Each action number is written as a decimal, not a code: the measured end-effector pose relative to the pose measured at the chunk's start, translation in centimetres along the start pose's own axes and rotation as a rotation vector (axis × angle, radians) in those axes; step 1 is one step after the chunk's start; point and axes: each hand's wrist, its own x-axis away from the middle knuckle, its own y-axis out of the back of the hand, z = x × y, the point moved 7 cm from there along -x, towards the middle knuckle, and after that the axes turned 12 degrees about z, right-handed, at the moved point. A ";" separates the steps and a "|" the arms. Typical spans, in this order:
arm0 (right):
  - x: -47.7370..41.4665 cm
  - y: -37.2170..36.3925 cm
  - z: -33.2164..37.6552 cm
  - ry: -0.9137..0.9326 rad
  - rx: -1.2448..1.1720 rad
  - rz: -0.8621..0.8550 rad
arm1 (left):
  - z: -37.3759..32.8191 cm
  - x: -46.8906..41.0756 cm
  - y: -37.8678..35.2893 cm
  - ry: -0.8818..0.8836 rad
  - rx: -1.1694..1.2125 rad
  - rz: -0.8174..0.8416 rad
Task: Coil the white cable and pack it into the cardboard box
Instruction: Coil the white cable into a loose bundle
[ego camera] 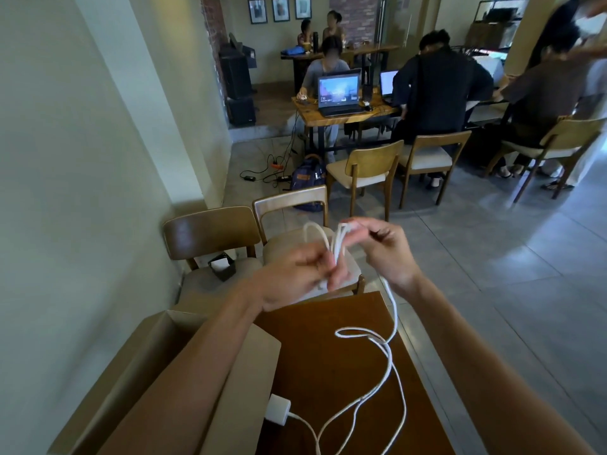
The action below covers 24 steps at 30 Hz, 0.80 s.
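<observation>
Above table (328, 372), white cable (392, 356) loops pinched between fingers (331, 257)

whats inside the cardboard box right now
Nothing visible inside the cardboard box; the left forearm covers much of its opening. The white cable is still outside.

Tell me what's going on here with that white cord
A person is winding the white cable into loops. The left hand pinches the gathered loops while the right hand feeds on another turn. Most of the cable lies loose on the brown table, ending at a white charger block. The open cardboard box waits at the left, with none of the cable in it.
</observation>
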 end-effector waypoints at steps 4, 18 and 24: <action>1.3 -4.5 -3.7 -0.269 0.065 0.043 | -1.3 -1.3 2.8 -0.087 0.053 -0.238; 1.5 -5.0 -2.3 -0.351 0.645 0.492 | 2.8 -0.7 3.8 0.312 -0.331 -0.308; 0.2 -2.9 1.2 -0.263 0.377 0.481 | 2.3 0.1 2.3 0.299 -0.180 -0.221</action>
